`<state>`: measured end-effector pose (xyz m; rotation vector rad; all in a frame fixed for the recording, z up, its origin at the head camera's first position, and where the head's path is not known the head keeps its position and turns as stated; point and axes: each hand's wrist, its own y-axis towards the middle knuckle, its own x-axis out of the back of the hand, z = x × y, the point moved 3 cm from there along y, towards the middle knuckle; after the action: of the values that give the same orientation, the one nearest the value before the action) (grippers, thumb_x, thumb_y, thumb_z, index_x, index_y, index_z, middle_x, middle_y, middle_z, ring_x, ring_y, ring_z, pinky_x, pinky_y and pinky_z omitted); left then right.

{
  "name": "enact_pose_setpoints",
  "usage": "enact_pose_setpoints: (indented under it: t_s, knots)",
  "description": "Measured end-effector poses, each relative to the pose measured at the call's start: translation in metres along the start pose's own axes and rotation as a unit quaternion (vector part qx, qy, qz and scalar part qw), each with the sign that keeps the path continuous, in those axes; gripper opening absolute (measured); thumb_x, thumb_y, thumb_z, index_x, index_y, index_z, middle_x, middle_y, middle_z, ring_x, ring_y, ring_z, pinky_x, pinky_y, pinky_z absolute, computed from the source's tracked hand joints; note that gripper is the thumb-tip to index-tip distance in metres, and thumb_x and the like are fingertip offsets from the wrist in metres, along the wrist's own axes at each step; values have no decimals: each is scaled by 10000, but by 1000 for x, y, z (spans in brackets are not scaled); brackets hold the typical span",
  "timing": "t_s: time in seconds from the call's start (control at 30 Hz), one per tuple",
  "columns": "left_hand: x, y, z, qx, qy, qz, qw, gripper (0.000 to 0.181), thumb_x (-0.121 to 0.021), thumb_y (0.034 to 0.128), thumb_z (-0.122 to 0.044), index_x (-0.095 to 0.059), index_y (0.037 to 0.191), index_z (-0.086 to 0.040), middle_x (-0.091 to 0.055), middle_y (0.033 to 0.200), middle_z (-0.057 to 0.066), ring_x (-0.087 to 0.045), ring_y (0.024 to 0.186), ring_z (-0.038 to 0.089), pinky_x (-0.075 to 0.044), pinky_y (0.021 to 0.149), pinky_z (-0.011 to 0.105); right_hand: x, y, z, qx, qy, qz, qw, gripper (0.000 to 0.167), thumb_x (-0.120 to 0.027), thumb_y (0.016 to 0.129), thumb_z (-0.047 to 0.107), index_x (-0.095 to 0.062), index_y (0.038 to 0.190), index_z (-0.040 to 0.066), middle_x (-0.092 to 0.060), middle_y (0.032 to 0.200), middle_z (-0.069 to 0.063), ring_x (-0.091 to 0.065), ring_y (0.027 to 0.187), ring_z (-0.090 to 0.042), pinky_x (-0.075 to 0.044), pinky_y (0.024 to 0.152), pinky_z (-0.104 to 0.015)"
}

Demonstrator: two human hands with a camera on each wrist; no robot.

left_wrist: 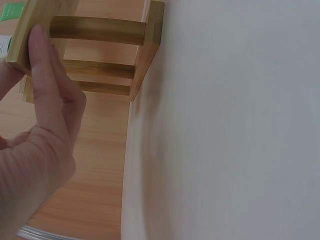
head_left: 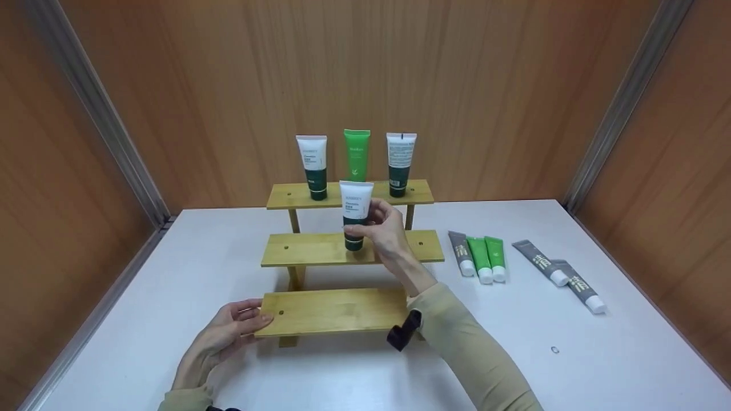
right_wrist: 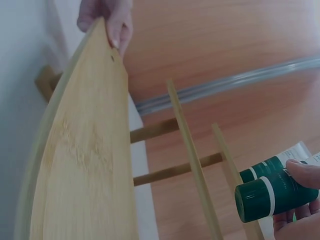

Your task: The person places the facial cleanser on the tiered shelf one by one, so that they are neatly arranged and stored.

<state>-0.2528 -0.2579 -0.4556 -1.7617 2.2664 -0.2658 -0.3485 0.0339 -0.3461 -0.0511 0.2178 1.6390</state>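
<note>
A white and dark green squeeze tube (head_left: 356, 208) stands upright in my right hand (head_left: 388, 231), thumb across its front. Its cap end is at the middle tier of a three-step bamboo stand (head_left: 311, 249); whether it touches the board I cannot tell. In the right wrist view, that tube's green cap (right_wrist: 255, 201) points toward the stand. My left hand (head_left: 225, 331) pinches the left end of the bottom tier (head_left: 342, 311), fingers (left_wrist: 45, 80) underneath it in the left wrist view. On the top tier stand a green tube (head_left: 357, 154) and two white-green tubes, left (head_left: 312, 162) and right (head_left: 400, 160).
Right of the stand lie a grey tube (head_left: 461, 254) and two green tubes (head_left: 480, 260) side by side. Farther right, two more grey tubes (head_left: 539, 261) overlap. A small ring (head_left: 555, 350) lies on the white table (head_left: 639, 354). Wooden walls (head_left: 365, 68) surround the back and sides.
</note>
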Motion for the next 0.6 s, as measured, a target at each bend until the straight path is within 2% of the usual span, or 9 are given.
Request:
enact_pose_setpoints:
  t_s: [0.33,0.6]
  knots:
    - [-1,0,0,42,113,-35,9999,779,-718,927,-113,-232,1490,120,-553,1041,-14,-652,928,74,-607,843,232,-28,8,-11,152,-121,40,9998,599,-801,744,-117,-576,1281,23,-649,1307,-180,-602,1165,-265,-471,1130,-417]
    - [0,0,1,82,111,-74,9999,786,-716,926,-109,-226,1497,118,-540,1053,-11,-635,935,75,-601,849,227,-43,12,-18,296,-198,42,9994,541,-802,740,-122,-593,1221,12,-671,1260,-183,-631,1134,-248,-510,1080,-394]
